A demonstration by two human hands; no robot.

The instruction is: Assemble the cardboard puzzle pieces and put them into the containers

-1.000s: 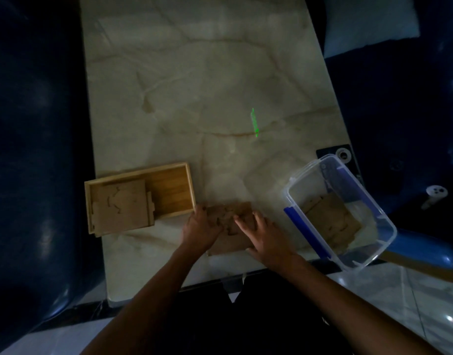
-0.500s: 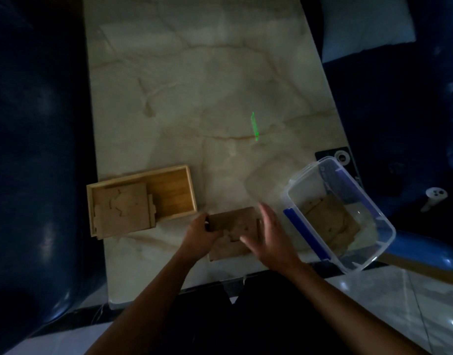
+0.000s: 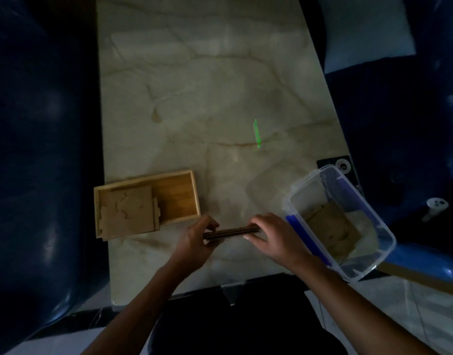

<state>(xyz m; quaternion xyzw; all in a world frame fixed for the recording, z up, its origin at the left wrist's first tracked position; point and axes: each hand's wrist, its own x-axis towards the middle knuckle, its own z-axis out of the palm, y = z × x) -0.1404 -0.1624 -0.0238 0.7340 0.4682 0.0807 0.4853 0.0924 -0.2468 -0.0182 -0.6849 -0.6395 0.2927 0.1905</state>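
Both hands hold an assembled cardboard puzzle (image 3: 230, 232) edge-on above the marble table (image 3: 207, 98), at about 6 o'clock in the view. The left hand (image 3: 197, 242) grips its left end with curled fingers and thumb; the right hand (image 3: 274, 235) clasps the right end, fingers curled over the top edge. At 9 o'clock a wooden box (image 3: 176, 198) holds another assembled puzzle (image 3: 129, 213). At 4 o'clock a clear plastic container (image 3: 374, 219), just beside the right hand, holds more cardboard pieces (image 3: 333, 229).
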